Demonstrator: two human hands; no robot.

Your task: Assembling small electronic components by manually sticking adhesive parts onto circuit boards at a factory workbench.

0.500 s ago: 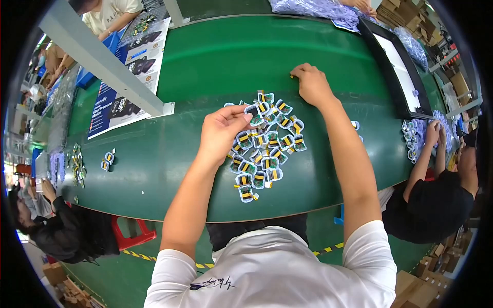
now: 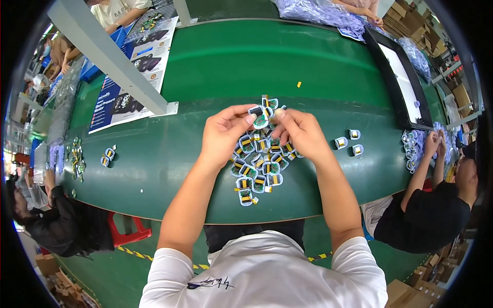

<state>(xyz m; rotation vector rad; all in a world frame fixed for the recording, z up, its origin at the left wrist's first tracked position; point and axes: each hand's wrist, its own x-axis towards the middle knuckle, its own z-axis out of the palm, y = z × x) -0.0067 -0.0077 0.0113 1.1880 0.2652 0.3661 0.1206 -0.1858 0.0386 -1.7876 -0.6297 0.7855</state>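
Yellow tab (image 2: 299, 84) set down on the table (image 2: 169, 179), brought right hand (image 2: 300, 131), grip unclear, back to work beside the circuit-board module (image 2: 261, 122) pinched in left hand (image 2: 224, 132).

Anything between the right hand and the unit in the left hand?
Nothing visible: the right hand is close beside the green-board unit held in the left hand. The heap of similar units lies lower, on the table.

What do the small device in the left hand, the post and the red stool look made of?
Device: probably plastic casing, smooth pale rim, around a green circuit board.
Post: likely painted metal, smooth grey with a flat foot plate.
Red stool: probably plastic, evenly coloured.
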